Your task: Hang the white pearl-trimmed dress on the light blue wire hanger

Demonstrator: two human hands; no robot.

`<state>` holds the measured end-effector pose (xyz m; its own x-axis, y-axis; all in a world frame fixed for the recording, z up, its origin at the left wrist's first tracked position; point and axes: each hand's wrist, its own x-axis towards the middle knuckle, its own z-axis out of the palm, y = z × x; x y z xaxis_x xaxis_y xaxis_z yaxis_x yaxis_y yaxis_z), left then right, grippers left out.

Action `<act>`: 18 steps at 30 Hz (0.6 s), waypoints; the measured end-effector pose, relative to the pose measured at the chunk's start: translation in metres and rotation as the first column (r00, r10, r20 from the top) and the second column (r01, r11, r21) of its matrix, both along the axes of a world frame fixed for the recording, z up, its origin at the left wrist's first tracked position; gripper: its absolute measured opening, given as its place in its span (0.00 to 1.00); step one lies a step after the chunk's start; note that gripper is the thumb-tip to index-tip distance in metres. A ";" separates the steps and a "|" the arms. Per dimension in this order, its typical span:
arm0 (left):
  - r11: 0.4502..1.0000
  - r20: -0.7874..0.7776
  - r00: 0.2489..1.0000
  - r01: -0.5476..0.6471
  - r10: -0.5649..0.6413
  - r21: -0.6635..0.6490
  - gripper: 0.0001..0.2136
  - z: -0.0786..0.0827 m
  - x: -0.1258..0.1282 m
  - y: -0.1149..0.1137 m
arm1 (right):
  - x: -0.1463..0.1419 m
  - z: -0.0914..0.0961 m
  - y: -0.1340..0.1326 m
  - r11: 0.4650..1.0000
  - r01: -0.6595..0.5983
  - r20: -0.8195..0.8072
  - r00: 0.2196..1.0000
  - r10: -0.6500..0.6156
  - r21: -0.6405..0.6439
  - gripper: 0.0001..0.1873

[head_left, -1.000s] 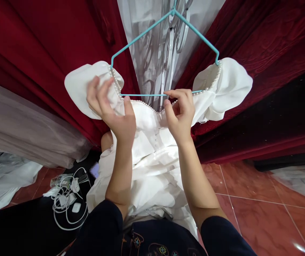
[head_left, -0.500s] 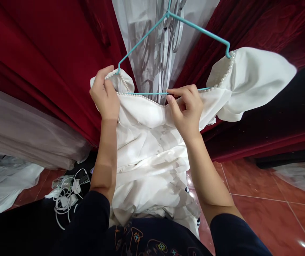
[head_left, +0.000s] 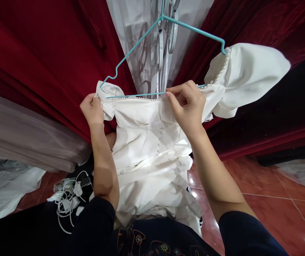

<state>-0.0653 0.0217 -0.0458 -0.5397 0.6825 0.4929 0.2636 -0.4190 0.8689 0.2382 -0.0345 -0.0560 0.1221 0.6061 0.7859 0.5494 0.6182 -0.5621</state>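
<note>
- Left hand [head_left: 92,110]: fingers curled shut on the bunched left shoulder of the white dress [head_left: 152,149], right at the pearl trim [head_left: 131,100].
- Right hand [head_left: 188,106]: thumb and fingertips pinched on the neckline at mid-span, where the lower bar of the teal hanger [head_left: 131,52] runs. Can't tell whether the bar itself is in the pinch.
- Dress is held up in front of the person, with the skirt draping down against their body. A button row [head_left: 159,138] runs down the centre.
- Right puff sleeve [head_left: 248,78] sits on the hanger's right end, billowed out.
- Left shoulder fabric is just below the hanger's left end. Can't tell if it is hooked on.
- The hanger tilts, left end lower than the right. Its hook is out of view at the top.
- Behind: red curtains [head_left: 35,53] on both sides, a sheer white curtain [head_left: 138,25] between them.
- Left: a grey cloth [head_left: 21,135] draped low.
- Floor [head_left: 261,185]: red tiles. A tangle of white cables [head_left: 67,201] lies lower left, well apart from the dress.
</note>
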 end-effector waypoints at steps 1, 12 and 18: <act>1.000 -0.003 1.000 0.009 -0.009 -0.019 0.13 -0.006 0.000 -0.001 | 0.000 0.000 -0.001 1.000 0.005 -0.004 1.000 -0.005 -0.004 0.15; 0.989 -0.097 0.992 0.086 -0.075 0.120 0.07 -0.037 0.004 -0.027 | 0.016 0.006 0.001 1.000 0.023 0.062 0.998 -0.021 -0.018 0.13; 0.990 -0.115 0.985 0.133 -0.128 0.038 0.08 -0.040 0.001 -0.038 | 0.015 0.007 0.000 1.000 0.015 0.044 0.999 -0.015 0.003 0.15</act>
<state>-0.0643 -0.0162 -0.0863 -0.3867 0.7191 0.5774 0.2987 -0.4947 0.8161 0.2535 -0.0344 -0.0487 0.0967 0.6026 0.7921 0.5830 0.6107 -0.5358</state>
